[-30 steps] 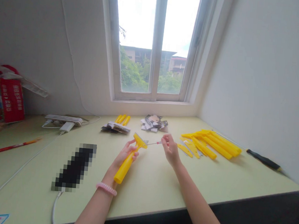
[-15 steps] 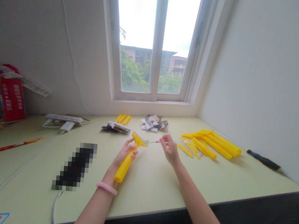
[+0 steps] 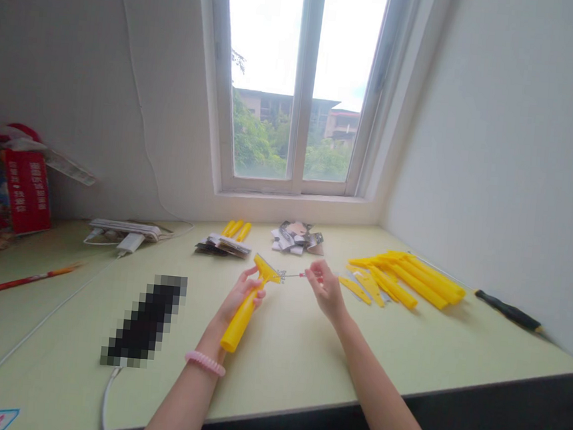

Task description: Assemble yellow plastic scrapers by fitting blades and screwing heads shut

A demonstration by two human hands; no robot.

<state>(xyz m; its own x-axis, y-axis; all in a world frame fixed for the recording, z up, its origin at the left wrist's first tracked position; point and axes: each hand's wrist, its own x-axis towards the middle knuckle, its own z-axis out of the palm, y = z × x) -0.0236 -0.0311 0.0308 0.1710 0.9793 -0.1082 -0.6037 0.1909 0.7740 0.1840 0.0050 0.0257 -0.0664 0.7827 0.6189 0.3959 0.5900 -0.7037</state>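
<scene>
Yellow scraper [image 3: 240, 319] sits at lower centre of the frame, tilted, left hand [image 3: 235, 299] closed round its neck; right hand [image 3: 325, 287] pinches a thin screwdriver [image 3: 302, 275], shaft directed at the scraper's head; tip contact unclear. Scraper judged light, stiff plastic, smooth and perhaps slightly slippery, not fragile; best hold: neck or thick handle, clear of the head's edge. Surface [image 3: 303, 370]: pale green, smooth-looking. Room: white walls, window [image 3: 300, 142] at upper centre, daylight.
</scene>
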